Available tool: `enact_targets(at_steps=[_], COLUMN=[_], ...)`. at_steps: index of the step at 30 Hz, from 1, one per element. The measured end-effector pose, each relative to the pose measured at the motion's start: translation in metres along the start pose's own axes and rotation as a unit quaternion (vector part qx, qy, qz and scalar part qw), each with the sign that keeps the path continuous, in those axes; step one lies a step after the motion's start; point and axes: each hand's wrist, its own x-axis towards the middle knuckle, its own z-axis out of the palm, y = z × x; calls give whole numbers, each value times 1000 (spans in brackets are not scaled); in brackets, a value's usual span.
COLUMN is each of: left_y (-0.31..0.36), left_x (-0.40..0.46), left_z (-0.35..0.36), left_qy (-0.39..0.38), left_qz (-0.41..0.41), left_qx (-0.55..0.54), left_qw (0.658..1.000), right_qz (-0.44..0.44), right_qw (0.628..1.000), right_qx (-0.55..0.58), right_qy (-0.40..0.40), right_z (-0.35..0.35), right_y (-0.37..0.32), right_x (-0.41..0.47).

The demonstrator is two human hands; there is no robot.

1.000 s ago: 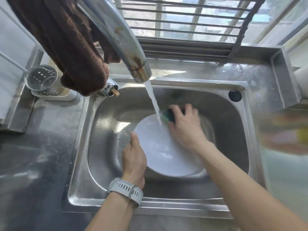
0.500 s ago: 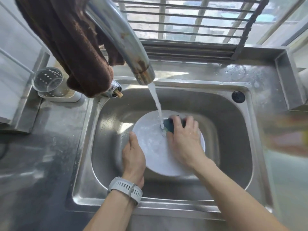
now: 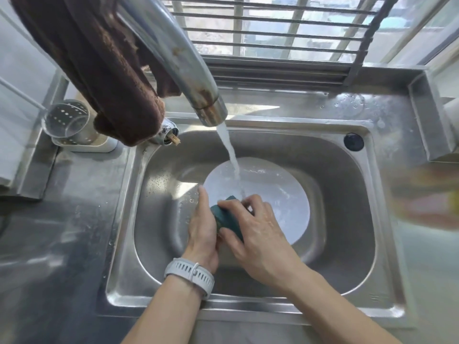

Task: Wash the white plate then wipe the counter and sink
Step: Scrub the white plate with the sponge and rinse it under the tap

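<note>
A white plate [image 3: 273, 194] lies tilted in the steel sink [image 3: 347, 219], under water running from the tap [image 3: 188, 70]. My left hand [image 3: 202, 229], with a white watch on its wrist, grips the plate's near-left rim. My right hand [image 3: 258, 234] presses a dark green sponge [image 3: 227, 217] against the plate's near-left part, close to my left hand. The near part of the plate is hidden under both hands.
A brown cloth [image 3: 99, 70] hangs over the tap at upper left. A perforated metal cup [image 3: 65, 121] stands on a white tray at the left. The steel counter [image 3: 62, 232] spreads left of the sink. A black plug [image 3: 353, 142] sits at the sink's far-right corner. Blurred colourful items [image 3: 427, 194] lie at the right.
My right hand has dragged the sponge from the plate's far edge toward me, down to its near-left part beside my left hand. The left hand keeps its hold on the rim.
</note>
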Motion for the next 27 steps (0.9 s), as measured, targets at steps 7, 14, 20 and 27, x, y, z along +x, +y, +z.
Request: enact_targets(at_steps=[7, 14, 20, 27], left_y=[-6, -13, -10, 7], left_x=[10, 3, 8, 5], left_z=[-16, -19, -18, -40], left_qy=[5, -98, -25, -56], left_qz=[131, 57, 80, 125], left_qx=[68, 95, 87, 244], left_qw=[989, 989, 993, 960], right_qz=[27, 158, 120, 200], right_qw=[990, 975, 987, 922], right_qx=[-126, -56, -35, 261], right_qy=[54, 144, 100, 203], right_z=[-38, -42, -39, -53], right_y=[67, 78, 60, 72], right_x=[-27, 47, 39, 23])
